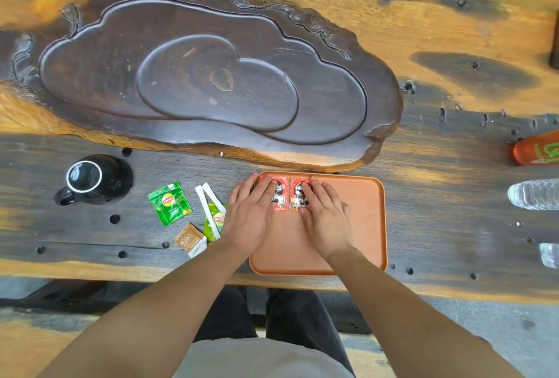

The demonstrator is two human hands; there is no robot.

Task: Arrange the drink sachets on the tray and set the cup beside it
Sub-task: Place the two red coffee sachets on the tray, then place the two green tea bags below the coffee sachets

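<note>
I have both hands flat, fingers spread: the left hand and right hand each press a red coffee sachet into the far-left corner of the orange rectangular plastic tray. I'd square their edges together. The black ceramic cup waits toward the table's left end.

Left hand and right hand side by side, palms down, fingers flat and extended forward.

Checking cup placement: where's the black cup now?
Head view, left side: the black cup stands on the table, beyond a green sachet, well left of the tray.
</note>
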